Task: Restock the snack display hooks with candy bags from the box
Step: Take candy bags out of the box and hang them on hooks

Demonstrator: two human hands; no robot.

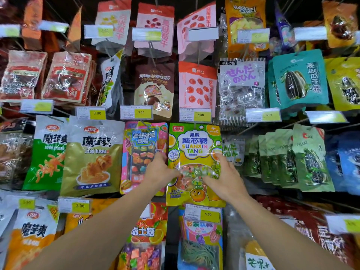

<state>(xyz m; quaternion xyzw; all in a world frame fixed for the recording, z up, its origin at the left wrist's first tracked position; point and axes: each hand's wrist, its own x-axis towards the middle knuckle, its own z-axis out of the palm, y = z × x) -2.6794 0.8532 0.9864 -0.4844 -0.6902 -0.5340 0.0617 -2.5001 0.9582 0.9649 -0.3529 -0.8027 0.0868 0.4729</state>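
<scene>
Now, by label:

Candy bag: the yellow-green SUANXIN TANG candy bag [194,162] hangs upright in the middle of the display, long axis vertical; its top edge sits just under the 5.00 price tag [195,115], where the hook [195,124] would pass (the hole itself is too small to make out).

Left hand: the left hand [160,173] holds the bag's left edge at mid-height; fingers reach behind the edge, thumb on the front.

Right hand: the right hand [224,177] holds the bag's right edge at about the same height, fingers curled over the front.

Relation that matters: both hands grip below the bag's middle, so the hanging point lies straight up from them; neither hand is clearly nearer.

Neighbour: the pink gummy bag [143,158] touches the left edge.

Judgement: seating or straightening looks like the step in hand.

Box: not in view.
</scene>
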